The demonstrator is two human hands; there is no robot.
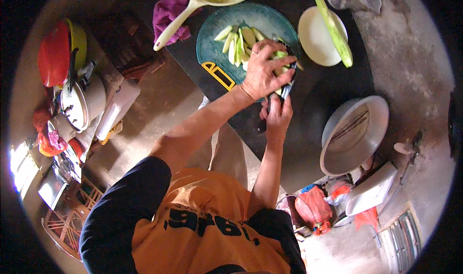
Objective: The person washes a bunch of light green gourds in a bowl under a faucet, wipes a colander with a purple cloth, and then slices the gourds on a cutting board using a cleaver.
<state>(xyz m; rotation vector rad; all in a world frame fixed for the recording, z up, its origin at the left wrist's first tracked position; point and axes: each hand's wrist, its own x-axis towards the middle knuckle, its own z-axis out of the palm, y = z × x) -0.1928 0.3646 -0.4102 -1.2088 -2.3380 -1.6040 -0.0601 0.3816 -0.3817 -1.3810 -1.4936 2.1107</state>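
Observation:
My left hand [267,68] is spread over pale green pieces of a cut long gourd or squash, holding them against a broad knife blade [286,91]. Just below it, my right hand [276,111] grips the knife, whose dark handle is mostly hidden. Both are at the lower right edge of a round green cutting board [213,28] with a yellow handle [219,76]. Cut strips [237,48] lie on the board, left of my left hand. A whole peeled gourd [334,31] rests across a white plate [314,39] to the right.
A pale long-handled strainer or pan [177,24] with cut pieces stands beyond the board, beside a purple cloth [170,15]. A metal basin [327,147] holding chopsticks is at the right. The black tabletop's [249,125] edge runs diagonally before me. Pots [96,97] stand at far left.

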